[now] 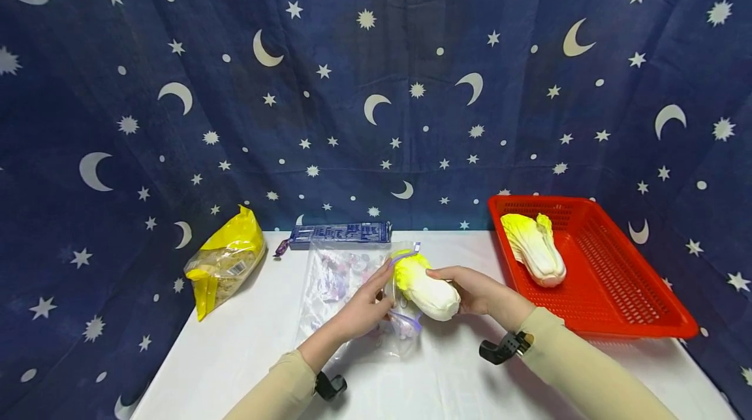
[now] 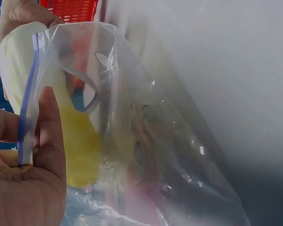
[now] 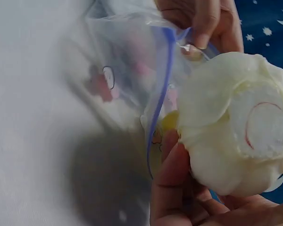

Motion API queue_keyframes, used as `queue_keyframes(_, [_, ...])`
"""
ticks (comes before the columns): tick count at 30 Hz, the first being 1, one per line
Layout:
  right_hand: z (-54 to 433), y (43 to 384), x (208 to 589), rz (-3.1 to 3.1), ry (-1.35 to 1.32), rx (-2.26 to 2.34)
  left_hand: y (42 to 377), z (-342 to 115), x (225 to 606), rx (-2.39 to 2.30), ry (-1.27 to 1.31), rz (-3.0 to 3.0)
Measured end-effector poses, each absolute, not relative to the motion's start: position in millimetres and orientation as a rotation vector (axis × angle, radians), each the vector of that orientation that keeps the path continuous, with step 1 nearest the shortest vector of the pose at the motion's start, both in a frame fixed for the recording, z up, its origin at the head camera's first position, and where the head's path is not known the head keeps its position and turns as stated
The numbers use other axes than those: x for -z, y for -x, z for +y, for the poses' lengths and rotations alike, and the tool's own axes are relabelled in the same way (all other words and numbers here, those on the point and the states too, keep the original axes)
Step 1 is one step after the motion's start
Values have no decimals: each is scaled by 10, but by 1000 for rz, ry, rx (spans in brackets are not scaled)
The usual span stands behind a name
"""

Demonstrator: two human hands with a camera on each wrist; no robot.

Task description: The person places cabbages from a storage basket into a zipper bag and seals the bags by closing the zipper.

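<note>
My right hand point(image 1: 474, 290) grips a napa cabbage point(image 1: 433, 292) by its thick white part, the cut base point(image 3: 262, 120) turned toward me. The cabbage's yellow leafy end points into the mouth of a clear zip bag point(image 1: 320, 296) with a purple seal. At that mouth my left hand point(image 1: 365, 307) pinches the bag's rim, the purple seal strip point(image 2: 28, 101) running between thumb and fingers. Through the plastic in the left wrist view, the yellow leaves point(image 2: 82, 150) show. Most of the bag lies flat on the white table, with pink printed patterns on it.
A red plastic basket point(image 1: 652, 276) stands at the right with a second napa cabbage point(image 1: 537, 253) in it. Back left sits a yellow snack bag point(image 1: 232, 257). Behind the zip bag lie a dark blue flat pack point(image 1: 341, 232) and a small purple wrapped candy point(image 1: 281, 248).
</note>
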State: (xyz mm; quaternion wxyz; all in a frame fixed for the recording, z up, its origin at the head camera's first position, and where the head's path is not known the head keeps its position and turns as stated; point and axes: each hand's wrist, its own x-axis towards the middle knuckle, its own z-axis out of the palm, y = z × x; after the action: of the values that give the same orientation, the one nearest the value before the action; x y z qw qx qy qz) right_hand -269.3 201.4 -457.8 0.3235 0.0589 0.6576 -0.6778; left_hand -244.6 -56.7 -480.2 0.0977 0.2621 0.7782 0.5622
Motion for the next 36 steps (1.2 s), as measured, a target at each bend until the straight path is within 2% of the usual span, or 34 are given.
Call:
queue_keyframes(18, [2057, 2859, 4643, 1120, -272, 2091, 2378, -393, 4879, -1671, -701, 2278])
queue_keyframes(27, [1956, 2823, 4678, 1354, -341, 2082, 2388, -349, 4873, -1783, -629, 2189])
queue_keyframes(36, [1913, 2788, 4715, 1400, -269, 2072, 2402, -347, 4879, -1795, -602, 2169])
